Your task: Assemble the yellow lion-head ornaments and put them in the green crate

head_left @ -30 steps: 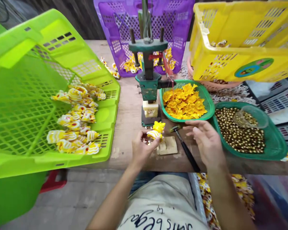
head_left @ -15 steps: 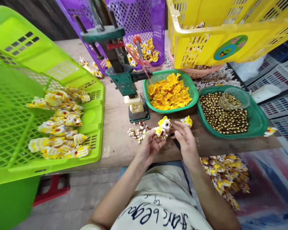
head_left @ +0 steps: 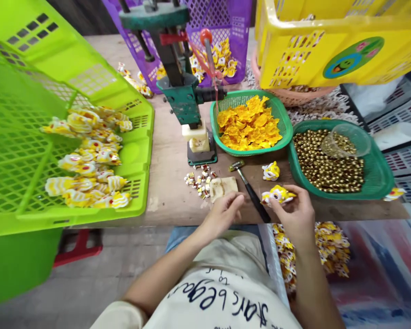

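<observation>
My right hand [head_left: 294, 208] has its fingers round a yellow and white toy head [head_left: 278, 194] near the table's front edge. My left hand [head_left: 226, 210] is beside a cream block [head_left: 223, 188], its fingers bent close together; whether anything small is between them is hidden. Between the hands lies a hammer [head_left: 251, 192] with a black handle. Another yellow and white toy [head_left: 271, 171] stands behind the held one. Small white and gold pieces [head_left: 200, 183] are scattered left of the block.
A green hand press [head_left: 181, 100] stands behind the small pieces. Green baskets hold orange pieces [head_left: 248, 125] and gold beads [head_left: 325, 160]. A lime crate [head_left: 140, 183] with toy parts is at left, purple [head_left: 239, 27] and yellow [head_left: 294, 55] crates at the back.
The toy has gone from my left hand to my right, which moved right with it. My left hand's fingers have closed in. The block and hammer now show, and the view has shifted slightly.
</observation>
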The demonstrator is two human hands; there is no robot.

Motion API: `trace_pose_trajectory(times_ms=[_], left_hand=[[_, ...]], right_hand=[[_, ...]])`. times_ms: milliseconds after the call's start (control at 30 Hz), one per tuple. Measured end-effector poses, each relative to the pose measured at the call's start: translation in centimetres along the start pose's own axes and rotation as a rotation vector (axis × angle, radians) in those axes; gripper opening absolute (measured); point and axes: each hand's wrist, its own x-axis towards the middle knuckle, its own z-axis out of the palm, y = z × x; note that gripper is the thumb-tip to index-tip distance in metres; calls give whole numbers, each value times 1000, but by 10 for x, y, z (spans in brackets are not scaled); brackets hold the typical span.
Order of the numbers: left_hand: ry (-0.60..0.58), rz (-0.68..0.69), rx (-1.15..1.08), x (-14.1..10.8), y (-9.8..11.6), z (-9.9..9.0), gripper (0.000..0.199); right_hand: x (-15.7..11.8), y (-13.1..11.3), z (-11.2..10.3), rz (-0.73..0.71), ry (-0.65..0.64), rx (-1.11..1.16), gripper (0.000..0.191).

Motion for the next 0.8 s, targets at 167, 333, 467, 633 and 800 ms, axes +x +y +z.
trace_pose_trajectory(times_ms=[167, 333, 467, 633, 800], left_hand=[[363, 221, 377, 10, -6, -52, 16], [650, 243, 700, 18, -18, -119, 17], [943, 211, 922, 27, -6, -169, 28], [1333, 118, 1001, 47, 15, -220, 45], [1453, 18, 938, 53, 18, -254, 30]], right_hand=[[10, 29, 18, -195, 125, -327, 37], [14, 59, 35, -267, 178, -353, 50], [12, 64, 34, -333, 169, -366, 65], [0, 52, 30, -350, 161, -358, 67], [-10, 35, 26, -394, 202, -371, 53]])
